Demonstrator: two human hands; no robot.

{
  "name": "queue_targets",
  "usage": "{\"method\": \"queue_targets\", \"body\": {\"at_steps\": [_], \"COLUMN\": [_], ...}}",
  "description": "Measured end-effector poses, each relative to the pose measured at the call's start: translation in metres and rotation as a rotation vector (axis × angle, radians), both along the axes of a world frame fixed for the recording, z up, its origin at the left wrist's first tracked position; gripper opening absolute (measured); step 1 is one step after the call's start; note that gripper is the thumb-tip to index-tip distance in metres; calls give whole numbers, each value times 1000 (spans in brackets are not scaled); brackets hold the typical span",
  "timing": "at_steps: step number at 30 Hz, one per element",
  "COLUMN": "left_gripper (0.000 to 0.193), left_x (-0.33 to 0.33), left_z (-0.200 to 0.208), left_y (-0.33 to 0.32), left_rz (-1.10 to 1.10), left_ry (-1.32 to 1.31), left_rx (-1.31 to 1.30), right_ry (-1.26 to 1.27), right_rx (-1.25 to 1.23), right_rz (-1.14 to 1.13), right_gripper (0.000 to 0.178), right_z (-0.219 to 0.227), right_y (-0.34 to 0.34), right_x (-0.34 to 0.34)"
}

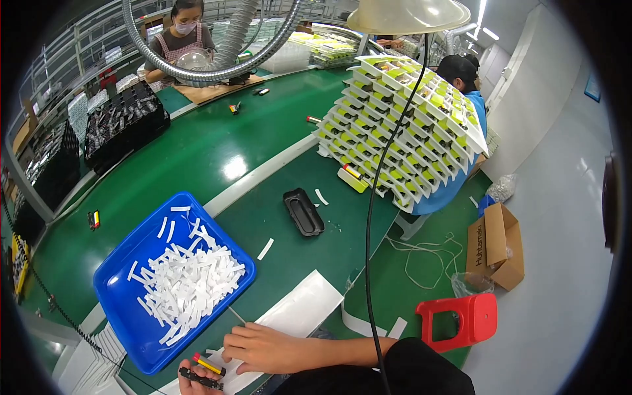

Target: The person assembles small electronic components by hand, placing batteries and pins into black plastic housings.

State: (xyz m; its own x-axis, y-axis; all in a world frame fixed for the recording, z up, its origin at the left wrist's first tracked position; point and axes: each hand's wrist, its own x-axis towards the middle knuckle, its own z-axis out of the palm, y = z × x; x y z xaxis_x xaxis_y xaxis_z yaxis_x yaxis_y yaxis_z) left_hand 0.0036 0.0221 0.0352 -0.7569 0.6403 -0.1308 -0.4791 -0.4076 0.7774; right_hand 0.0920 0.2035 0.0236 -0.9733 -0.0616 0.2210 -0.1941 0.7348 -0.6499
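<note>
At the bottom edge my left hand (195,384) grips a small black electronic part (201,378). A yellow cell with a red end (209,363) sits against that part. My right hand (266,349) is just right of it, fingers bent and close to the cell. From the right hand a thin grey rod-like tool (236,315) sticks out toward the tray; its kind is unclear. Under the right hand lies a long white sheet (299,304). A blue tray (105,280) to the left holds a heap of short white strips (194,280).
A black oblong holder (303,212) and a loose white strip (265,249) lie on the green bench. Stacked white trays of lime-green parts (401,131) stand at the far right. A black cable (370,263) hangs in front. Two people sit nearby; a red stool (477,318) is at right.
</note>
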Motion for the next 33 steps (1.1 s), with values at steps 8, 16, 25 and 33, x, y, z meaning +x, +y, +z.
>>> {"method": "queue_targets", "body": {"at_steps": [8,16,25,33], "left_gripper": [49,54,54,49], "left_x": [-2,-1,1,10], "left_z": [-15,-15,-3,-1], "left_y": [-9,-13,-2,23], "left_rz": [-19,-64,-118,-253], "left_ry": [14,-1,1,-54], "left_rx": [77,57,22,67], "right_ry": [26,-5,11,228], "right_rx": [-123,-286,-893,-853], "right_rz": [-5,-18,-263,-468], "right_gripper": [21,15,10,14], "right_z": [3,9,20,44], "right_y": [2,11,15,19], "right_x": [0,1,9,28]}}
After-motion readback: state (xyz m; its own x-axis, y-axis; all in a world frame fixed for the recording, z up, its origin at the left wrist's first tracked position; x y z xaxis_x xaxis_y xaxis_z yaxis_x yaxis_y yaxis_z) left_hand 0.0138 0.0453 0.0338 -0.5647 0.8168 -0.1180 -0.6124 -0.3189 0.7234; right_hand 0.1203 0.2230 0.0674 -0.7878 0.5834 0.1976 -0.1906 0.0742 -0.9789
